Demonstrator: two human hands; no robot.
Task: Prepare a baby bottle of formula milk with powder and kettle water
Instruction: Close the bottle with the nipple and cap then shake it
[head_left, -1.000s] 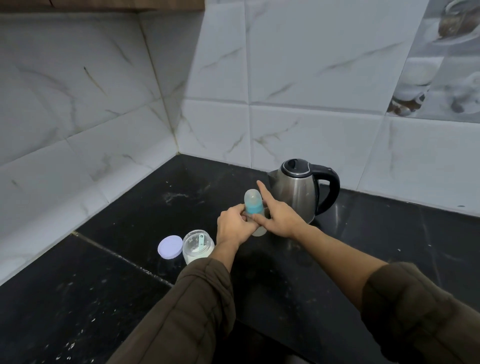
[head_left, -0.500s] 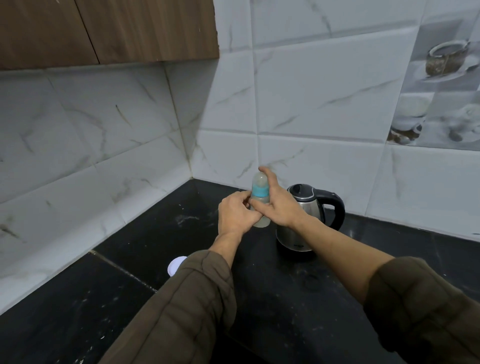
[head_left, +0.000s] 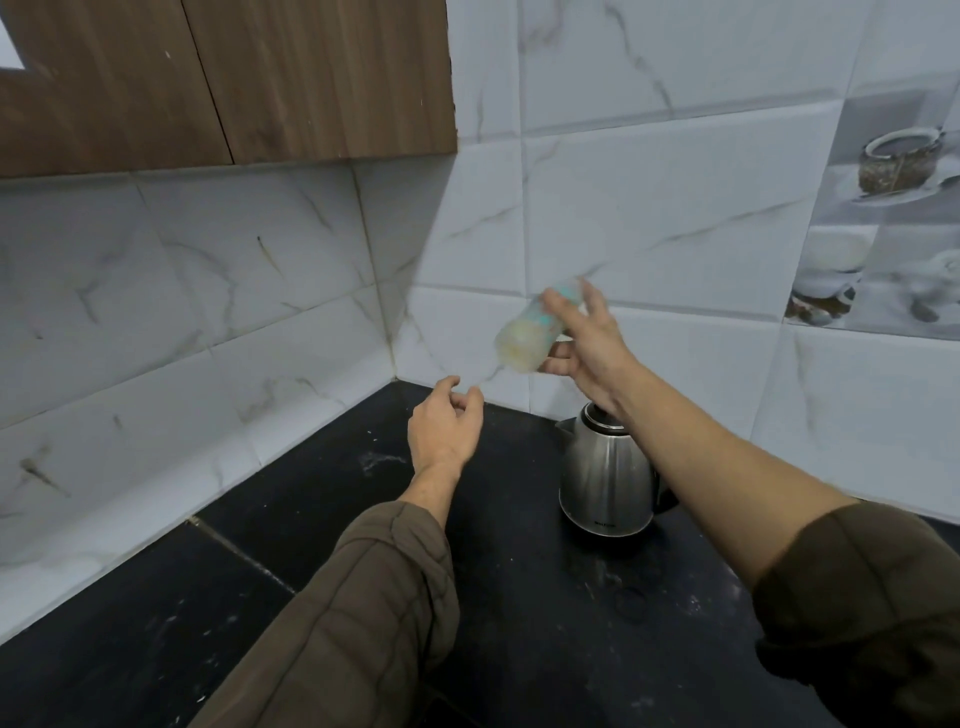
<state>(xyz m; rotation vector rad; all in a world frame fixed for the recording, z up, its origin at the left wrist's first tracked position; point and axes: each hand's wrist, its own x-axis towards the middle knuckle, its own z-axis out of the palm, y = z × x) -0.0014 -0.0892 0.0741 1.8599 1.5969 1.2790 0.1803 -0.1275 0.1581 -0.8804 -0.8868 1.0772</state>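
My right hand (head_left: 592, 348) holds the baby bottle (head_left: 530, 338) in the air in front of the tiled wall. The bottle is tilted, its base toward me and its teal ring toward the wall, and it is blurred by motion. Pale milky liquid fills its lower part. My left hand (head_left: 444, 428) hangs below and to the left of the bottle with loosely curled fingers, holding nothing. The steel kettle (head_left: 605, 478) stands on the black counter (head_left: 363, 545) under my right forearm, its lid partly hidden by the wrist.
White marble-look tiles line the corner behind the counter. A wooden wall cabinet (head_left: 223, 78) hangs at the upper left. A faint ring mark (head_left: 631, 603) lies on the counter in front of the kettle.
The bottle has been lifted higher and tipped over by my right hand. My left hand has let go of it and dropped away. The view has tilted upward, so the powder tub and lid are out of sight.
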